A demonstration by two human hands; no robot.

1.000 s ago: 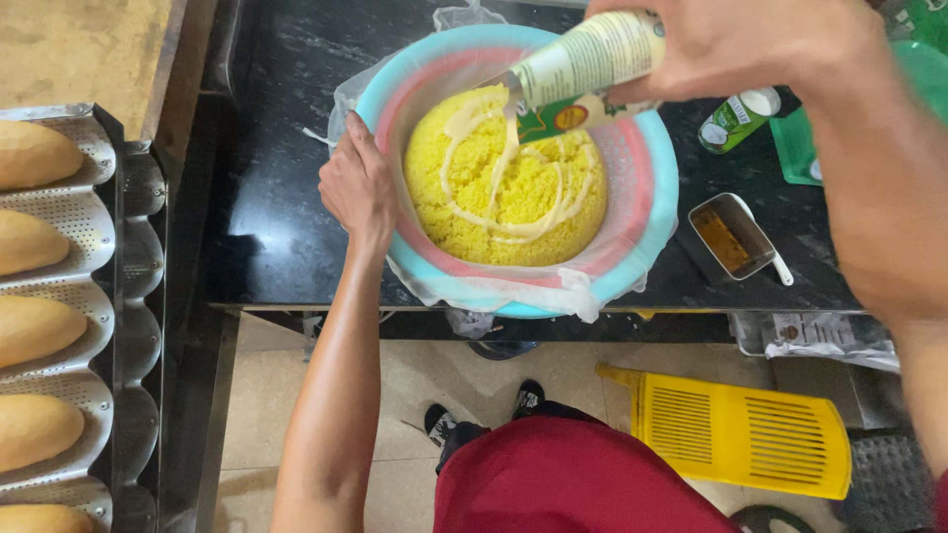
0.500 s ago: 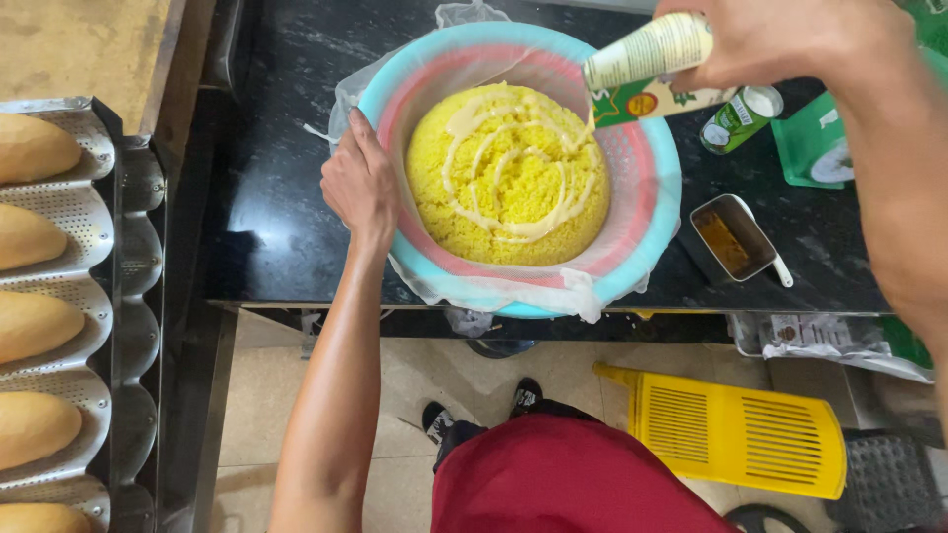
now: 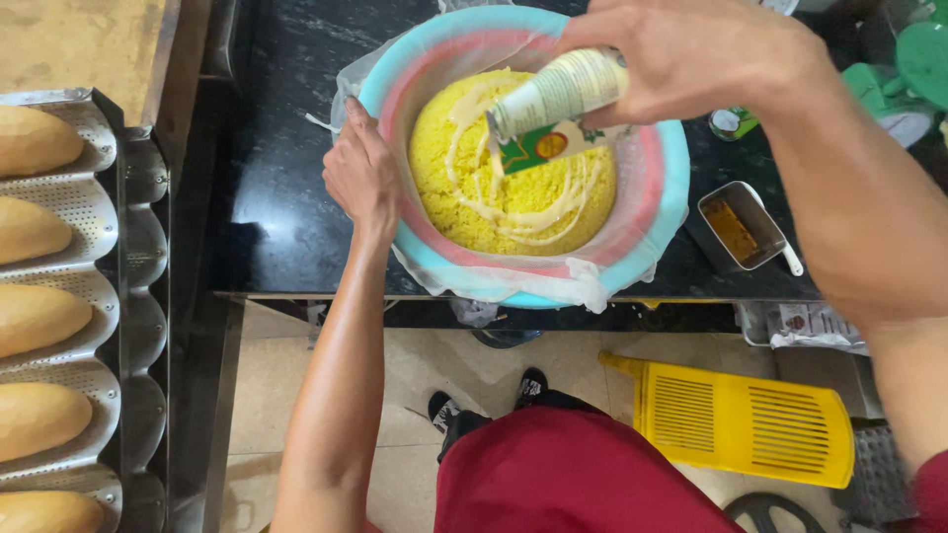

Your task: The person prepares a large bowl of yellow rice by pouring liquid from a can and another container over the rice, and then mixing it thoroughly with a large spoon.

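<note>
your right hand is clenched around a pale squeeze bottle with a green and red label, held tipped with its nozzle end pointing down and toward your left, above the mound of yellow crumbly food. thin cream-coloured lines of sauce lie in loops across the top of that mound. the mound sits in the middle of a wide round bowl with a light blue rim and a pink inner band, lined with thin clear plastic sheet that hangs over the bowl's near edge.

your left hand rests on the left rim of the bowl, fingers curled over the edge and gripping it, the forearm reaching up from below.

the bowl stands on a black stone desk, its near side slightly overhanging the desk's front edge. just right of the bowl sits a small metal rectangular tin with brown contents, with a white handle sticking out. well left of the bowl, a perforated metal baking tray holds golden bread loaves in its grooves. below the bowl, on the tiled floor, lies a yellow plastic slotted crate lid.
</note>
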